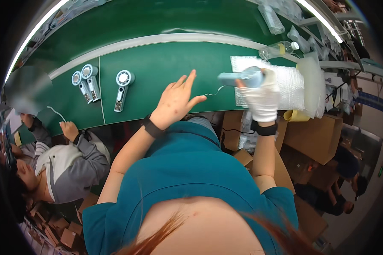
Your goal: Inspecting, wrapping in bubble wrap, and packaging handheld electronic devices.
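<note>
My right hand [261,100], in a white glove, is closed around a light blue handheld fan [230,79]. The fan lies sideways with its handle pointing left, and its head is blurred by motion. A thin white cord [215,93] hangs from it toward my left hand [175,103]. That hand is bare, its fingers stretched out above the green table [153,63], and nothing is in it. To its left lies a pale blue handheld fan [122,85], the handle's inner parts exposed. Two similar fans [89,78] lie side by side farther left.
Bubble wrap sheets [287,80] are stacked at the right, with a clear plastic bottle [277,50] behind them. Cardboard boxes [312,136] stand below the table edge at right. A co-worker [72,165] sits at left, one hand holding a white cord [57,112].
</note>
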Motion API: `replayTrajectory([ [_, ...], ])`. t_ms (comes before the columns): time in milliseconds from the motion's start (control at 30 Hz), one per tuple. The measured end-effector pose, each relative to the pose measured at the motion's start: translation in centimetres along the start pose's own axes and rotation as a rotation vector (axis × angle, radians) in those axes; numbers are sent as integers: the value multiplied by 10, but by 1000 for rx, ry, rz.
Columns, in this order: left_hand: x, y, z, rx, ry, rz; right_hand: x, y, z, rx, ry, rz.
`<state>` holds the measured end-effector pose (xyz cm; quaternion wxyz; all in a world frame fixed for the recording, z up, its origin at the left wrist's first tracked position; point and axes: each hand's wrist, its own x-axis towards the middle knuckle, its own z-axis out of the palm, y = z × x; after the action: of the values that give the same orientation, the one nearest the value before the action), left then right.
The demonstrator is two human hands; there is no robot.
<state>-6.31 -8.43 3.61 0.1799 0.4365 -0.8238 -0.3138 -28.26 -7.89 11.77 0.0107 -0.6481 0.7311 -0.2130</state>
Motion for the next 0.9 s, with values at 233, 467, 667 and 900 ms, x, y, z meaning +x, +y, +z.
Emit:
replayTrajectory([
  [233,-14,-3,26,115,-188,-7,-13,121,57,-357,29,285],
  [467,-19,3,32,15,-106,-105,24,96,-11,-234,-50,430],
  [667,-31,3,32,29,-118,-107,16,122,20,-260,-127,381],
  [900,-24,8,24,1,-149,-133,15,120,47,-300,-28,354],
])
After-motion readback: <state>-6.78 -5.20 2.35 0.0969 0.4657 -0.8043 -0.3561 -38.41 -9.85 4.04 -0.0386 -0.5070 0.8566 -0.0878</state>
